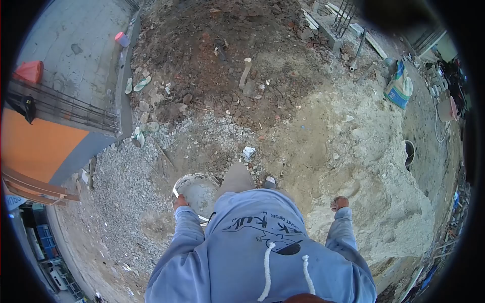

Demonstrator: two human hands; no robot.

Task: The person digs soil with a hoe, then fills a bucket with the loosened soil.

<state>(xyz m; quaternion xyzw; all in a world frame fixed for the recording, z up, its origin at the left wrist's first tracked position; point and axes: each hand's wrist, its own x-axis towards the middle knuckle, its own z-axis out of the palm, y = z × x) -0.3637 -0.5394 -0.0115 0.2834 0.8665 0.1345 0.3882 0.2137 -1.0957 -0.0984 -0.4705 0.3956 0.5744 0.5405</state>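
Note:
A round bucket with a grey, dusty inside hangs at my left side, close to my leg. The fingers of my left hand are closed at its left edge, where a white strip that looks like the handle runs. Part of the bucket is hidden behind my sleeve and sweatshirt. My right hand is held out on the other side over pale sandy ground, its fingers curled in with nothing visible in them. One shoe shows below the sweatshirt hem.
Grey gravel spreads at left, a pale sand heap at right. Ahead lie dark soil, a wooden handle standing up, and sandals. A printed sack stands far right; steel bars jut out at left.

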